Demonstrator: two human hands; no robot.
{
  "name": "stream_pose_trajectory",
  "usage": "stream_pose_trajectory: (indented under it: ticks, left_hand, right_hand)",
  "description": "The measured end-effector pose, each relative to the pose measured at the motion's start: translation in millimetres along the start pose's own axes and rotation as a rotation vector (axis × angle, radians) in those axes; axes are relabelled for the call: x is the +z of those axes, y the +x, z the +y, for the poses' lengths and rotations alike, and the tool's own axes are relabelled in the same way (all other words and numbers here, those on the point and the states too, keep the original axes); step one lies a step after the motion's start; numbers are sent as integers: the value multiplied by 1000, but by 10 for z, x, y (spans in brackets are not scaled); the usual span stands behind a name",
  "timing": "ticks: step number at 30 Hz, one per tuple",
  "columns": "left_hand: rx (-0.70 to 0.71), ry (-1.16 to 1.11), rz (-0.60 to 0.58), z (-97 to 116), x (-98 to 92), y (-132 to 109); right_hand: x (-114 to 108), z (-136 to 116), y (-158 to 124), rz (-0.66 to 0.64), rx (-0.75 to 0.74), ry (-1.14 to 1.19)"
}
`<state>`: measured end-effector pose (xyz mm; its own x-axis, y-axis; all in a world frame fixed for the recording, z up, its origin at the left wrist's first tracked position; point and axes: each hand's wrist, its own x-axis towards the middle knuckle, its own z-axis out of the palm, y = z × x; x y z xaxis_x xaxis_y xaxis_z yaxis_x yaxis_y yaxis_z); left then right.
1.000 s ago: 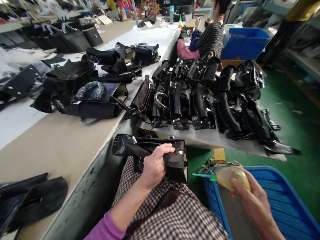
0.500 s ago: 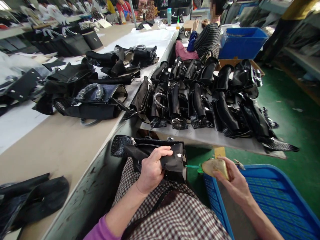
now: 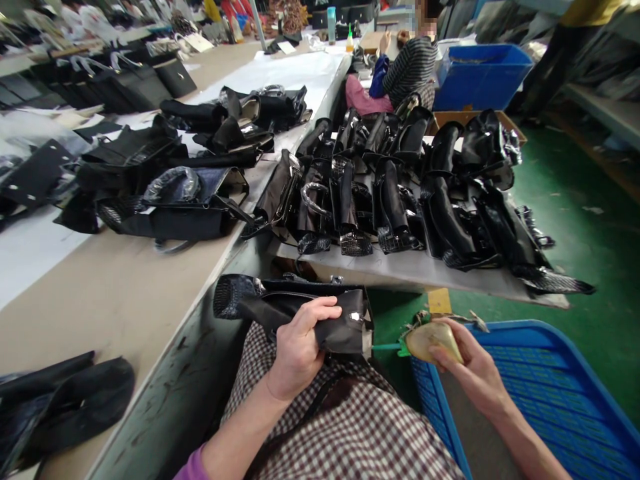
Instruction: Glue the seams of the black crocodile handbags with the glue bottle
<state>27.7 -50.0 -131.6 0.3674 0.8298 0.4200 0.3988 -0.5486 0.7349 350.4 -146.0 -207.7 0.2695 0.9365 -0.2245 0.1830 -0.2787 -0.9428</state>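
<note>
A black handbag [image 3: 280,310] with a zipper and a snakeskin-patterned end lies across my lap. My left hand [image 3: 303,340] is closed on its upper side, fingers pressing the black material near a shiny metal fitting. My right hand [image 3: 467,363] is wrapped round a yellowish squeeze glue bottle [image 3: 431,341] with a long green nozzle [image 3: 387,347]. The bottle is held sideways, and the nozzle's tip meets the pale open edge at the bag's right end. Whether glue is coming out is too small to tell.
Several black bags [image 3: 393,200] stand in rows on the bench ahead. More bags [image 3: 175,200] lie on the long table [image 3: 185,280] at left. A blue plastic basket [image 3: 550,373] is at my right. A seated person [image 3: 410,73] works farther off beside a blue bin [image 3: 483,77].
The bag has shifted slightly left and its zipper shows more. The glue bottle has dropped a little, keeping its nozzle at the bag's right edge. The whole view has tilted slightly.
</note>
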Motion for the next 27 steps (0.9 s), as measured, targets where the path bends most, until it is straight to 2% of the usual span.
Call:
stream_pose_trajectory:
  ticks: [4,10,16,23,27]
  left_hand:
    - [5,7,-10,12,-4,-10]
    - [14,14,-8,31,-9,-2]
    - [27,37,-8,57,-20,-51]
    - [6,29,-4,81,-28,-69]
    - [13,19,6,73,-22,-59]
  right_hand:
    - [-5,3,-24,-40,19,34]
    - [51,136,-22,54,-48,53]
    - [34,118,-100,-18,-14,51]
    - [13,144,-96,122,-35,4]
    - [10,186,-87,117,-49,-3]
